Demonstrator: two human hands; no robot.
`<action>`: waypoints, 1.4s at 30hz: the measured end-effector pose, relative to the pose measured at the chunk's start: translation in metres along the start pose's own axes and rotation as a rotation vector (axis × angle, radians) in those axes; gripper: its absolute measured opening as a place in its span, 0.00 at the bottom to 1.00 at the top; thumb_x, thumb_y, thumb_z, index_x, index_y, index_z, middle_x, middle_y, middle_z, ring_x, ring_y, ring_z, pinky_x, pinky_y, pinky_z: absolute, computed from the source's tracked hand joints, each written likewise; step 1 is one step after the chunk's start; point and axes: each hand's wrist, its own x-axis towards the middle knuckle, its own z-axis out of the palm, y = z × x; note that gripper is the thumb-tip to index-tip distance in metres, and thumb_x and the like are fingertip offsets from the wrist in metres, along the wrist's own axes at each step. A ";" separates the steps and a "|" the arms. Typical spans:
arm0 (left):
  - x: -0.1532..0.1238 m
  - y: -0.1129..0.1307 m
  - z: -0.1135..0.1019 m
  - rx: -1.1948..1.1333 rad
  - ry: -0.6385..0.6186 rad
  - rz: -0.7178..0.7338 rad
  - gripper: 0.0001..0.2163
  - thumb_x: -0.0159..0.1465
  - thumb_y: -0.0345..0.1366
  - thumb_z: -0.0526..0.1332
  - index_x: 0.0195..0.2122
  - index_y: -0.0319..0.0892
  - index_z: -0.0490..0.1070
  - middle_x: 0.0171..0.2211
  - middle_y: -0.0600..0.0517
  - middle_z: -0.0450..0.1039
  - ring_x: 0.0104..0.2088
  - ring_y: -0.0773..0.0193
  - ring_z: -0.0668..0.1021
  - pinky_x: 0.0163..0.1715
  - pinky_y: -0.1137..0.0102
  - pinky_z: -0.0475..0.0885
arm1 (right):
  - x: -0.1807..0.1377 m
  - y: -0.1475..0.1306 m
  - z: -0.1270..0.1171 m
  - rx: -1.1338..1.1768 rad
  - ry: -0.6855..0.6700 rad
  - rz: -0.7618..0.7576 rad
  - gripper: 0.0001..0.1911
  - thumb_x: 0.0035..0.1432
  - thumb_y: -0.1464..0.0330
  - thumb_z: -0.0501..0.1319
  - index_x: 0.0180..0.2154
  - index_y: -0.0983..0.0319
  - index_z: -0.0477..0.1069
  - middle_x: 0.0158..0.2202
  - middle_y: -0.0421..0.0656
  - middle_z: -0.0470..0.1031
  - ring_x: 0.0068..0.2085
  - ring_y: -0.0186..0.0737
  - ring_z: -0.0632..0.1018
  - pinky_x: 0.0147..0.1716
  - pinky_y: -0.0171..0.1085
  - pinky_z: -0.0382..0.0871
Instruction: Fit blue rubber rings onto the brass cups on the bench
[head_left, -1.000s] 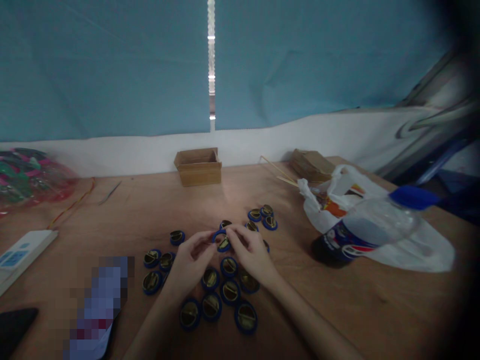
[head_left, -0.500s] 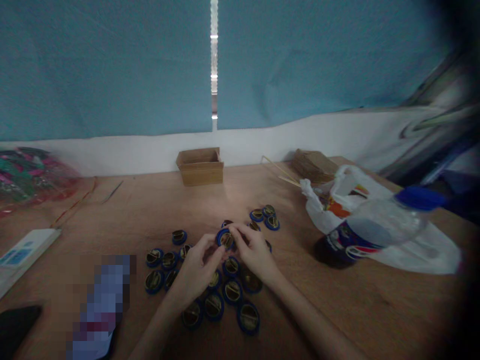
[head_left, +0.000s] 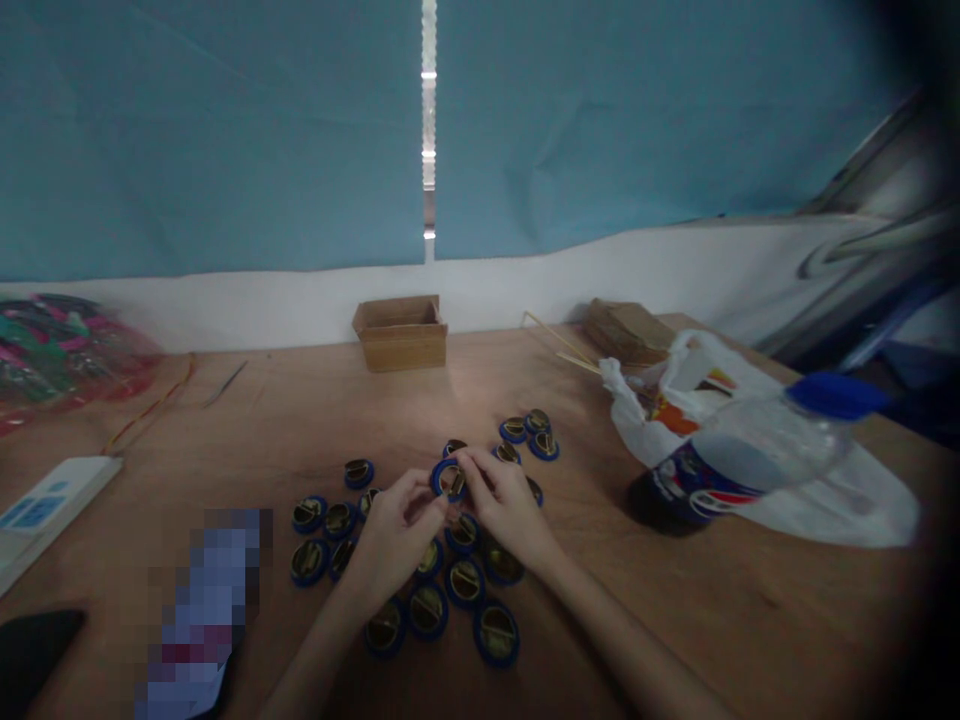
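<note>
The grip of both hands is closed on one badge [head_left: 448,480]. It is a small round disc with a blue rim and a brassy middle, held up just above the bench [head_left: 300,410]. The left hand [head_left: 395,535] pinches its near left edge with thumb and forefinger. The right hand [head_left: 508,508] pinches its right edge, and its fingertips [head_left: 466,462] curl over the top. The badge sits between the two grips and touches both, at the far tips of the fingers.

More badges [head_left: 496,632] of the same kind lie flat on the bench under and around the hands, spreading to the left and to the near side. A small group [head_left: 529,432] lies a little farther off to the right. An open cardboard box [head_left: 400,332] stands well beyond, at the far edge. To the right, a clear bottle [head_left: 750,450] with a blue cap rests against a white plastic bag [head_left: 825,500].
</note>
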 end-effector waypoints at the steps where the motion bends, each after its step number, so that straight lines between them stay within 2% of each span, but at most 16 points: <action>1: 0.000 0.000 0.000 -0.004 0.000 -0.001 0.06 0.63 0.35 0.56 0.39 0.40 0.69 0.34 0.49 0.77 0.35 0.62 0.78 0.36 0.69 0.72 | 0.000 0.000 0.000 -0.002 0.000 -0.002 0.14 0.66 0.67 0.49 0.29 0.61 0.67 0.23 0.38 0.69 0.24 0.34 0.71 0.25 0.31 0.60; 13: 0.001 0.001 0.000 -0.090 -0.025 -0.013 0.09 0.61 0.31 0.56 0.42 0.38 0.69 0.36 0.47 0.78 0.34 0.61 0.79 0.34 0.68 0.74 | 0.000 0.000 0.000 0.089 -0.015 0.027 0.15 0.66 0.65 0.49 0.28 0.61 0.65 0.22 0.37 0.66 0.24 0.33 0.68 0.25 0.31 0.58; 19: 0.003 0.000 0.000 -0.077 -0.010 0.008 0.08 0.59 0.29 0.56 0.39 0.38 0.71 0.33 0.49 0.78 0.33 0.62 0.79 0.34 0.70 0.73 | 0.000 0.004 0.002 0.220 -0.059 0.093 0.16 0.66 0.62 0.49 0.28 0.61 0.66 0.22 0.37 0.66 0.24 0.33 0.68 0.23 0.31 0.59; 24: 0.007 -0.004 -0.005 -0.096 0.047 0.009 0.08 0.57 0.28 0.56 0.36 0.39 0.72 0.32 0.49 0.78 0.33 0.62 0.79 0.33 0.71 0.72 | -0.001 0.006 0.003 0.431 -0.213 0.202 0.12 0.64 0.62 0.50 0.36 0.61 0.67 0.23 0.36 0.66 0.20 0.31 0.67 0.20 0.31 0.60; 28: 0.007 -0.005 -0.007 -0.164 0.047 -0.040 0.09 0.58 0.28 0.55 0.37 0.38 0.72 0.29 0.51 0.77 0.28 0.65 0.77 0.30 0.72 0.71 | -0.002 0.004 0.006 0.488 -0.233 0.220 0.11 0.62 0.68 0.51 0.43 0.61 0.67 0.25 0.37 0.69 0.20 0.30 0.68 0.20 0.30 0.62; 34: 0.006 -0.007 -0.006 -0.236 0.041 -0.031 0.12 0.59 0.32 0.57 0.44 0.38 0.71 0.32 0.49 0.77 0.29 0.65 0.78 0.31 0.71 0.72 | -0.003 0.004 0.007 0.450 -0.168 0.203 0.16 0.59 0.72 0.51 0.49 0.61 0.65 0.25 0.36 0.68 0.20 0.30 0.69 0.21 0.30 0.64; 42: 0.008 -0.005 -0.006 -0.227 0.025 -0.061 0.14 0.60 0.34 0.58 0.47 0.38 0.69 0.34 0.48 0.78 0.31 0.62 0.79 0.32 0.69 0.73 | -0.002 0.005 0.005 0.182 -0.105 0.083 0.17 0.56 0.75 0.51 0.47 0.62 0.68 0.24 0.37 0.68 0.24 0.32 0.69 0.23 0.31 0.62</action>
